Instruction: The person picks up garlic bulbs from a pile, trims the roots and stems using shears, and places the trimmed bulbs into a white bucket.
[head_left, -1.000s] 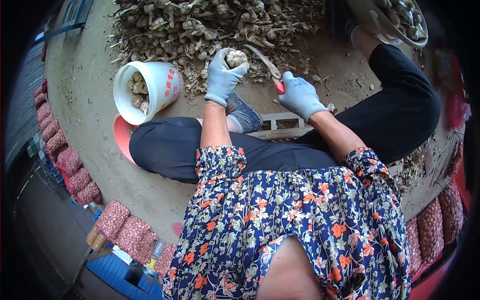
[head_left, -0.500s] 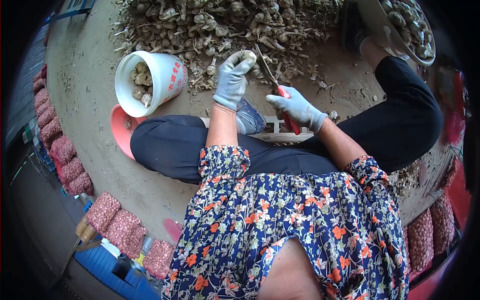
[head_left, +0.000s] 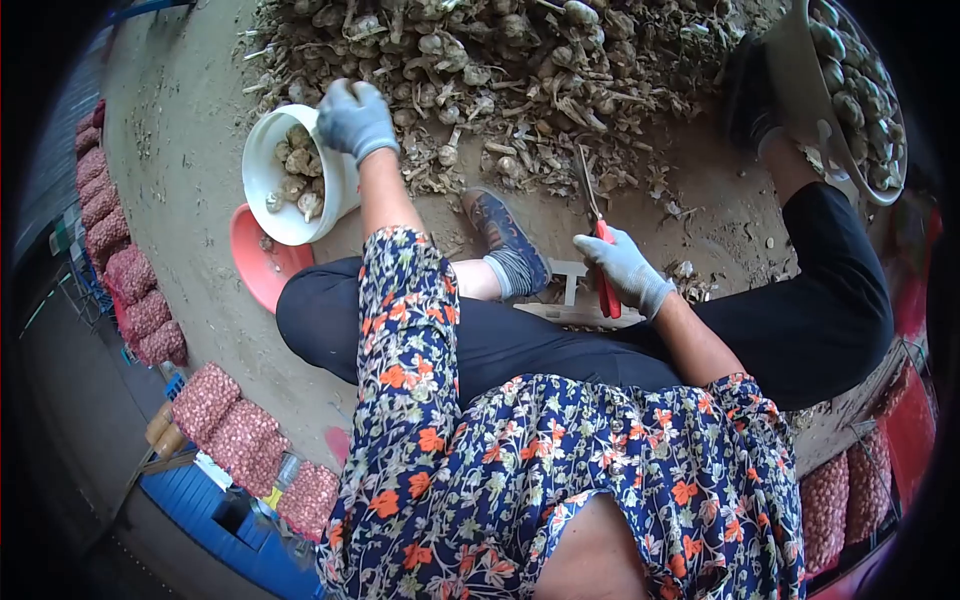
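Looks like the white bucket (head_left: 262, 192) of garlic bulbs (head_left: 298, 161) sits near the left knee for easy reach, left hand (head_left: 357, 122) curled by its rim (can't tell if holding anything), right hand (head_left: 630, 270) gripping red-handled shears (head_left: 606, 282), blades pointing away, probably for safety.

Soft, diffuse light, moderately bright across middle of floor (head_left: 190, 215); direction hard to tell. Shadows faint; dark shoe (head_left: 750, 105) toward floor's far right corner loses detail. Red-handled shears (head_left: 606, 270) fairly crisp, left hand (head_left: 357, 120) slightly soft. Fisheye bends sacks (head_left: 205, 402) along floor's left edge; black vignette swallows corners.
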